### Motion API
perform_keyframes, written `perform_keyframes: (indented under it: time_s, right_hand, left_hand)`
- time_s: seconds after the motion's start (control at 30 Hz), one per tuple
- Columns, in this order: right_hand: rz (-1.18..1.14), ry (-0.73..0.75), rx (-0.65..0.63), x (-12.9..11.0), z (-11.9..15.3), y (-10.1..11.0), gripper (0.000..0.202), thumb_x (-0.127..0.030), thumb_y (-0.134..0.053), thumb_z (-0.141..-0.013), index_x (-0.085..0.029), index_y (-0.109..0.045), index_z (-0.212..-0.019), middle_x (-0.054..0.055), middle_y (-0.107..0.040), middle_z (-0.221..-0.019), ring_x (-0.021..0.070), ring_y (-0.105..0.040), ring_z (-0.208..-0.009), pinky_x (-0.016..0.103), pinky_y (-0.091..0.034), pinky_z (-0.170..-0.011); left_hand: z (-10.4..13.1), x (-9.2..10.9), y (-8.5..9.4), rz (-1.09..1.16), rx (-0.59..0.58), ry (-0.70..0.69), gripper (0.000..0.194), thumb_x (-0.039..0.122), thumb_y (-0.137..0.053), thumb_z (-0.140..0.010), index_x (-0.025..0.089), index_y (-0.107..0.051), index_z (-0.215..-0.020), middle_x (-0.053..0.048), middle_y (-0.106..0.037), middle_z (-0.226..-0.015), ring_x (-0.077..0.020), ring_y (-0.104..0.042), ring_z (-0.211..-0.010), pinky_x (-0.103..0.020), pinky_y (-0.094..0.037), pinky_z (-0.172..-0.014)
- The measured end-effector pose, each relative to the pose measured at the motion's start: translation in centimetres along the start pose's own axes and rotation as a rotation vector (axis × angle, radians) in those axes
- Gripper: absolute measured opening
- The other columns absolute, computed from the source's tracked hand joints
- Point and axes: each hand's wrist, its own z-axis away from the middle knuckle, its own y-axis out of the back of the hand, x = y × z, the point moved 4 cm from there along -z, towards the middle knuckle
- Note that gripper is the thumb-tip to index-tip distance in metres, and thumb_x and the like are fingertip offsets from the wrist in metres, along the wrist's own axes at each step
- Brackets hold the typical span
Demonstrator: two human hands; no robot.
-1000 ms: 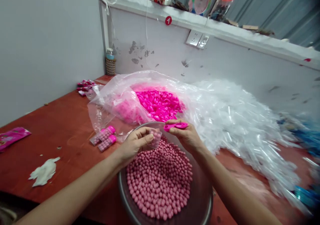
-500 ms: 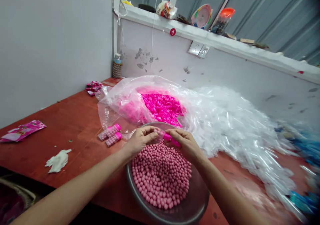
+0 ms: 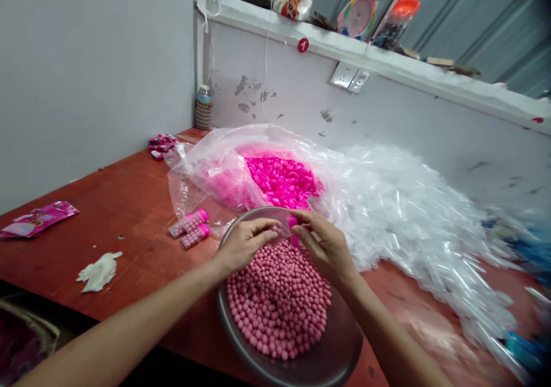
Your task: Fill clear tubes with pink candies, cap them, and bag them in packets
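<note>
Both hands meet above a metal bowl (image 3: pixel 340 347) heaped with small pink balls (image 3: pixel 278 304). My left hand (image 3: pixel 245 243) pinches a small clear tube (image 3: pixel 280 229) filled with pink balls. My right hand (image 3: pixel 325 243) holds a bright pink cap (image 3: pixel 294 224) against the tube's end. Behind the bowl lies an open clear bag of bright pink caps (image 3: pixel 279 180). Two filled, capped tubes (image 3: pixel 190 228) lie on the red table (image 3: pixel 129 203) to the left of the bowl.
A large heap of clear empty tubes (image 3: pixel 408 215) spreads over the table's right side. Pink packets (image 3: pixel 38 217) and a crumpled white tissue (image 3: pixel 99 271) lie at the left. A small bottle (image 3: pixel 203 107) stands in the back corner; a shelf above the wall holds clutter.
My right hand brought the pink cap from beside the tube onto its end, and both hands drew together over the bowl. The camera shifted slightly.
</note>
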Motion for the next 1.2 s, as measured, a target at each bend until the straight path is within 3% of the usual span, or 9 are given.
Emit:
perform_keyframes:
  time_s: [0.27,0.53,0.67,0.73,0.83,0.93,1.07,1.2]
  right_hand:
    - [0.068,0.151,-0.06,-1.3,0.5,-1.5,0.021,-0.015,-0.046,-0.087,-0.017,-0.05,-0.108,0.008,-0.059,-0.09,0.0173,-0.057,-0.084,0.03,-0.048,-0.074]
    - [0.154,0.222,-0.146,-1.8,2.6,-1.7,0.022,-0.009,-0.04,-0.086,-0.015,-0.049,-0.106,0.01,-0.056,-0.086,0.019,-0.054,-0.082,0.031,-0.048,-0.069]
    - [0.117,0.216,-0.159,-1.7,2.2,-1.5,0.022,-0.011,-0.043,-0.086,-0.014,-0.053,-0.106,0.011,-0.06,-0.088,0.02,-0.056,-0.084,0.033,-0.048,-0.072]
    - [-0.002,0.128,-0.127,-1.1,1.6,-1.1,0.024,-0.016,-0.048,-0.085,-0.016,-0.055,-0.108,0.011,-0.061,-0.096,0.0207,-0.057,-0.091,0.035,-0.048,-0.079]
    - [-0.413,-0.186,-0.099,0.8,1.5,-0.9,0.03,-0.026,-0.048,-0.086,-0.023,-0.053,-0.115,0.007,-0.06,-0.109,0.0195,-0.06,-0.091,0.035,-0.049,-0.08]
    - [-0.797,-0.443,-0.077,2.6,2.7,-1.2,0.034,-0.029,-0.052,-0.085,-0.028,-0.05,-0.118,0.005,-0.06,-0.109,0.0165,-0.063,-0.082,0.033,-0.052,-0.075]
    - [-0.827,-0.531,-0.05,3.7,3.5,-1.5,0.024,-0.026,-0.065,-0.075,-0.022,-0.064,-0.099,0.002,-0.066,-0.09,0.0138,-0.062,-0.075,0.026,-0.05,-0.073]
    - [-0.907,-0.555,-0.017,3.5,2.8,-1.8,0.017,-0.03,-0.067,-0.073,-0.02,-0.067,-0.088,0.002,-0.066,-0.081,0.0125,-0.061,-0.069,0.025,-0.05,-0.068]
  left_hand:
    - [1.1,1.2,0.3,-0.251,0.073,-0.137,0.022,0.023,-0.053,-0.083,0.02,-0.065,-0.101,-0.002,-0.066,-0.101,-0.0151,-0.06,-0.091,-0.023,-0.044,-0.08]
    - [2.0,1.1,-0.7,-0.593,-0.048,-0.35,0.026,0.019,-0.045,-0.086,0.016,-0.062,-0.104,-0.006,-0.067,-0.091,-0.0171,-0.061,-0.082,-0.027,-0.044,-0.075]
    - [1.7,1.0,-0.6,-0.517,-0.037,-0.303,0.026,0.02,-0.048,-0.084,0.018,-0.063,-0.105,-0.005,-0.068,-0.094,-0.0174,-0.061,-0.083,-0.027,-0.044,-0.075]
    - [1.2,0.9,-0.3,-0.331,0.0,-0.193,0.025,0.023,-0.052,-0.082,0.019,-0.065,-0.103,-0.005,-0.067,-0.096,-0.0179,-0.061,-0.087,-0.026,-0.044,-0.077]
    - [0.5,0.2,0.4,0.092,0.068,0.023,0.026,0.027,-0.058,-0.078,0.017,-0.066,-0.1,-0.006,-0.068,-0.093,-0.0189,-0.061,-0.085,-0.027,-0.046,-0.076]
    - [0.1,-0.7,0.7,0.443,0.128,0.166,0.033,0.031,-0.064,-0.073,0.014,-0.065,-0.101,-0.007,-0.068,-0.087,-0.0166,-0.062,-0.074,-0.027,-0.047,-0.069]
    - [0.2,-0.5,0.5,0.361,0.073,0.131,0.03,0.028,-0.064,-0.073,0.011,-0.067,-0.097,-0.008,-0.068,-0.088,-0.0166,-0.061,-0.078,-0.025,-0.046,-0.073]
    - [0.3,0.1,0.5,0.247,0.07,0.066,0.027,0.027,-0.061,-0.075,0.012,-0.068,-0.097,-0.007,-0.068,-0.093,-0.0184,-0.06,-0.084,-0.026,-0.045,-0.078]
